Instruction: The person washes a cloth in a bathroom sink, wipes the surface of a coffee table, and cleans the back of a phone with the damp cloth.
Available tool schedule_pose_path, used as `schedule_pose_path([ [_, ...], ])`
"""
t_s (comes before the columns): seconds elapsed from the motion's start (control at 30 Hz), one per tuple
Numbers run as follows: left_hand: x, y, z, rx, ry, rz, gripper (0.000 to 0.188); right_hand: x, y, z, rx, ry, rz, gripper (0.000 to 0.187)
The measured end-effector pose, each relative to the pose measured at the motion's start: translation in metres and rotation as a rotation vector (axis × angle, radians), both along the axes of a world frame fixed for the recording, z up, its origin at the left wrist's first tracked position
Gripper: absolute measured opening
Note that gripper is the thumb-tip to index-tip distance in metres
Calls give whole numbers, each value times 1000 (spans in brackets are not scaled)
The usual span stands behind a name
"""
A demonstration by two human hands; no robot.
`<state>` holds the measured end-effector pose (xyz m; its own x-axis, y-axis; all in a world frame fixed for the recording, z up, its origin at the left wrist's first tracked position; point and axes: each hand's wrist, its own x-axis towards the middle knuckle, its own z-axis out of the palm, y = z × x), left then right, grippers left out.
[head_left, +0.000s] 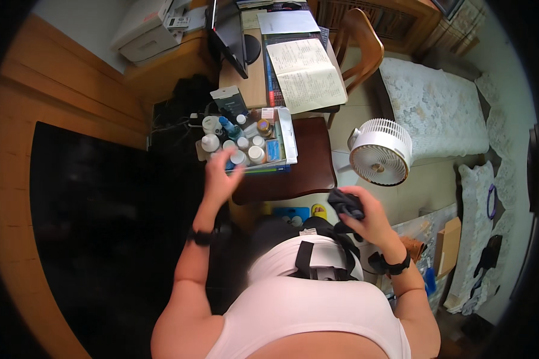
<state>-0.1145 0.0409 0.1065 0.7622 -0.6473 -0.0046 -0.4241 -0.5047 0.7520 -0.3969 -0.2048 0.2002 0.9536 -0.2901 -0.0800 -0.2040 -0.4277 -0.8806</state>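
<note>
My left hand (220, 179) is slightly blurred at the front left of a shallow clear tray (291, 143). Its thumb and fingers are apart, close to a white-capped bottle (239, 158); whether they touch it I cannot tell. Several white bottles, a blue bottle (229, 127), a brown-gold jar (264, 126) and a small blue box (273, 149) crowd the tray. In front of my body on the right, my right hand (368, 214) is closed round a crumpled dark grey cloth (345, 203).
The tray rests on a dark brown stool (314, 161). Behind it are a desk with an open notebook (308, 75) and a monitor (229, 39). A white fan (380, 152) stands to the right, near a wooden chair (365, 51) and a cloth-covered bench (431, 105).
</note>
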Motion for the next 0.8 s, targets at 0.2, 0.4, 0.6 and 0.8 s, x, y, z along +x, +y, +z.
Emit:
schedule_pose_path([
  [0.2, -99, -10, 30, -342, 579, -457, 93, 89, 47, 2, 58, -69, 552, 62],
  [0.4, -101, 68, -20, -469, 642, 269, 66, 185, 0, 13, -151, -47, 603, 40],
  [0.6, -88, 145, -30, -455, 483, 614, 56, 322, -24, -31, -466, 1, 480, 20],
  [0.8, -88, 170, -42, -496, 566, 784, 55, 412, 8, -121, -538, 234, 574, 28],
])
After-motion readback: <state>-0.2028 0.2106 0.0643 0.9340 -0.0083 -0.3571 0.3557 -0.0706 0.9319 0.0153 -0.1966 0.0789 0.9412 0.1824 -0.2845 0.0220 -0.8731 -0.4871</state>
